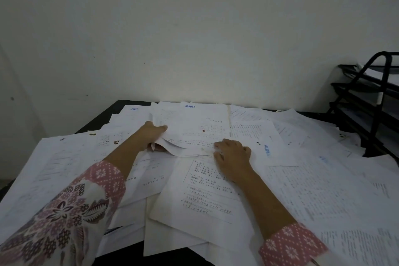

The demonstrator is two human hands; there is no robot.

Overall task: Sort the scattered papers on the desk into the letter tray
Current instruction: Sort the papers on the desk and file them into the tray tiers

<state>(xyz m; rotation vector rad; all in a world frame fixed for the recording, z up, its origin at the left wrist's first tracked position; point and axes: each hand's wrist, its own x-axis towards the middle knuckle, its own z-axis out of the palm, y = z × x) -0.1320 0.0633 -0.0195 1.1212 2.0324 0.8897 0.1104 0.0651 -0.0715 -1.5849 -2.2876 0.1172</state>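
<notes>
While the left hand (151,136) grips the left edge of a white printed sheet with a small red dot (194,123) at centre frame, thumb on top and fingers tucked under the lifted, curling edge, the right hand (233,154) sits just right of it. Its knuckles are up, fingers bent, tips down on paper. Cannot tell if those tips pinch the sheet's lower edge or only press it.

The scattered white printed papers (323,179) overlap all across the black desk (121,106), from lower left to lower right. The black wire three-tier letter tray (364,93) stands at the right edge, mid height, well apart from both hands. Something pale shows in its tiers, too dim to say more.

Risks, as I judge them:
- The sheet is already buckled at the left hand. If the right hand pins it while the left pulls, it likely creases or tears.
- Layered edges show under the left hand, so several sheets may come up together, and a stray one could slip out on the way.
- Papers at bottom centre look to overhang the desk's near edge. The pink patterned sleeve (71,211) lies on the pile at lower left, and a forearm sweep could push some off.
- The tray is far right, so a limp sheet carried across could drag neighbours or snag the wire frame.
</notes>
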